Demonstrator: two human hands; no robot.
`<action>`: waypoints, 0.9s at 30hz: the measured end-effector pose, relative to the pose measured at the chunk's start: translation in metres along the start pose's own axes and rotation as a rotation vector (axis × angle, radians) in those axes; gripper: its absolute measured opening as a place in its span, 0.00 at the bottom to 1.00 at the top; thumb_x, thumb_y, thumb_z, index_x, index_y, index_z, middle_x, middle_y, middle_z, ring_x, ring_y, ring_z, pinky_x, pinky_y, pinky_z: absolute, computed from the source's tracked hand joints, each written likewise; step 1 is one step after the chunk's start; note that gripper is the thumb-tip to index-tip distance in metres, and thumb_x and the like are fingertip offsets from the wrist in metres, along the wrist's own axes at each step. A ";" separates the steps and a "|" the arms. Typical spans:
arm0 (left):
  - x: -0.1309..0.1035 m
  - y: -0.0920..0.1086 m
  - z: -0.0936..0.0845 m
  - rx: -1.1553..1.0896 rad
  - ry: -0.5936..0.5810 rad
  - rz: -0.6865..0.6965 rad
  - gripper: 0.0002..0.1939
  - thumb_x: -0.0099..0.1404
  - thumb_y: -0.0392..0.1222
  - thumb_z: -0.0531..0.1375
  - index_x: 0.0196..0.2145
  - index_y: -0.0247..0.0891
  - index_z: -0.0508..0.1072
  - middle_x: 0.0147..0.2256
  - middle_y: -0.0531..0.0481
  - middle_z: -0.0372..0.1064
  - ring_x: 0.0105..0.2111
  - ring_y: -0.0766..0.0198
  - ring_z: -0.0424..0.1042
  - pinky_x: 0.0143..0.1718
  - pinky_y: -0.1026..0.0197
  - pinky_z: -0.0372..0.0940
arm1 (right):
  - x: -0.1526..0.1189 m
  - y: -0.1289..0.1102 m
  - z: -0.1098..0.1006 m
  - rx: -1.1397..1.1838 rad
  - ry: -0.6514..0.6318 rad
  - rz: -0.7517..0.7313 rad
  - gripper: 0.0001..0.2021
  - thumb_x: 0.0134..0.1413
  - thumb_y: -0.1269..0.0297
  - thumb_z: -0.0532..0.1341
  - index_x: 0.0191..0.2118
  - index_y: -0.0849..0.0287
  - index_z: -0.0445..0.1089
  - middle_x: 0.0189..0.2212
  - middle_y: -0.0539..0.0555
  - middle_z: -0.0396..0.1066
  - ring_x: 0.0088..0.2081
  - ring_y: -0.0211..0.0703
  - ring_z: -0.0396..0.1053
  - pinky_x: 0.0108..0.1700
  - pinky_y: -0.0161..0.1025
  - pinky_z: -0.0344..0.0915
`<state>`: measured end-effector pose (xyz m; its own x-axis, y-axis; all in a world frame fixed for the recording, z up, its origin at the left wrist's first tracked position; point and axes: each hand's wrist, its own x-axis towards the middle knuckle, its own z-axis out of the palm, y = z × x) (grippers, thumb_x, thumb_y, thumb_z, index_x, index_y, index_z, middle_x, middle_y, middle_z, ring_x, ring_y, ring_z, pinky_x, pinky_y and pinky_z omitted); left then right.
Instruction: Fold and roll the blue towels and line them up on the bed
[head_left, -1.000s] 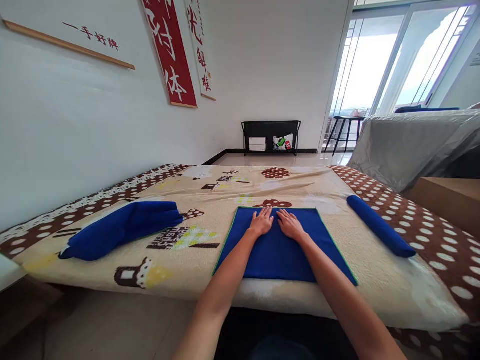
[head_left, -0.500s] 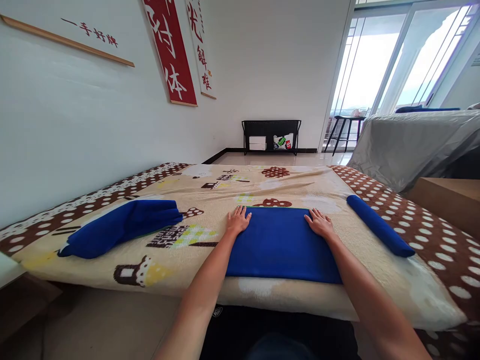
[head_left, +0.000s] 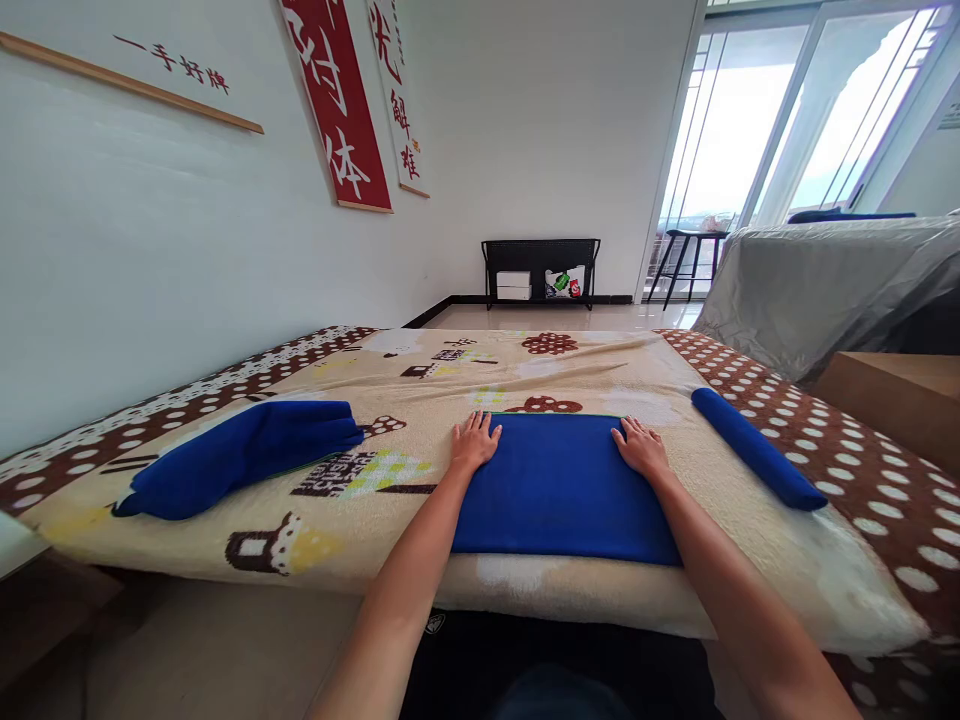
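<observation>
Nearest is the person's dark clothing [head_left: 525,655], just off the near edge of a bed with a cream printed blanket [head_left: 420,525]. Blue cloth [head_left: 562,490] lies flat on the blanket close to that edge, between the forearms, mostly smooth. Its wider side seems to run left-right, though foreshortening makes that uncertain; near edge roughly parallel to the bed edge, thin green trim along the far edge. Looks light, soft and floppy, not fragile, probably not slippery on the fuzzy blanket; best hold is likely at the corners or along an edge, since the middle would sag. Left hand [head_left: 475,440] rests on the far left corner, right hand [head_left: 641,446] on the far right corner. Grip of both is released: palms down, fingers extended and pointing away, pressing lightly by the look of it, nothing pinched. Well off to the left, a loosely bunched blue cloth [head_left: 240,455], long axis slanting from near left to far right. On the right, a rolled blue cloth [head_left: 757,450], neat tube, slanting from near right to far left, probably a bit firmer. Beyond, a cardboard box [head_left: 892,395] and plastic-covered furniture [head_left: 817,280] at right. Farther back, a black rack [head_left: 540,255] by the wall and a dark stool [head_left: 697,235] near sliding doors [head_left: 750,110].
</observation>
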<state>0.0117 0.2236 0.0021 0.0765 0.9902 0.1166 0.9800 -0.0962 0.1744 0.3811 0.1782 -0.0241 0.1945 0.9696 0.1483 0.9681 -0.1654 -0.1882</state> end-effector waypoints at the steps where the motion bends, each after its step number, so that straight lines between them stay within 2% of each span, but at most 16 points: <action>1: 0.000 0.000 0.000 -0.001 0.000 0.002 0.34 0.72 0.60 0.37 0.69 0.45 0.52 0.70 0.48 0.42 0.70 0.55 0.40 0.68 0.40 0.37 | 0.000 0.000 0.000 0.000 0.001 0.000 0.31 0.68 0.49 0.39 0.68 0.62 0.52 0.68 0.61 0.49 0.70 0.46 0.44 0.68 0.48 0.40; 10: -0.002 -0.001 -0.002 -0.013 -0.004 0.007 0.34 0.72 0.60 0.37 0.69 0.44 0.52 0.70 0.48 0.42 0.70 0.54 0.40 0.68 0.39 0.37 | -0.001 0.000 -0.001 0.004 -0.001 -0.003 0.31 0.68 0.50 0.40 0.69 0.62 0.52 0.69 0.61 0.49 0.70 0.46 0.44 0.68 0.48 0.40; 19: 0.000 -0.002 -0.001 -0.015 -0.004 0.011 0.34 0.72 0.60 0.37 0.68 0.44 0.53 0.70 0.47 0.43 0.70 0.54 0.40 0.67 0.39 0.38 | -0.001 0.010 0.001 0.021 0.003 -0.033 0.29 0.68 0.52 0.41 0.68 0.59 0.53 0.69 0.56 0.49 0.70 0.43 0.45 0.69 0.44 0.40; 27: 0.000 -0.003 -0.002 -0.024 -0.006 0.019 0.34 0.72 0.60 0.39 0.69 0.44 0.53 0.70 0.48 0.43 0.70 0.54 0.41 0.67 0.39 0.38 | 0.001 0.014 0.005 0.028 0.017 -0.046 0.29 0.68 0.51 0.42 0.68 0.58 0.54 0.68 0.56 0.51 0.70 0.43 0.45 0.69 0.45 0.41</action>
<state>0.0087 0.2237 0.0031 0.0961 0.9887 0.1147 0.9736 -0.1173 0.1960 0.3944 0.1781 -0.0315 0.1530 0.9727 0.1743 0.9713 -0.1155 -0.2080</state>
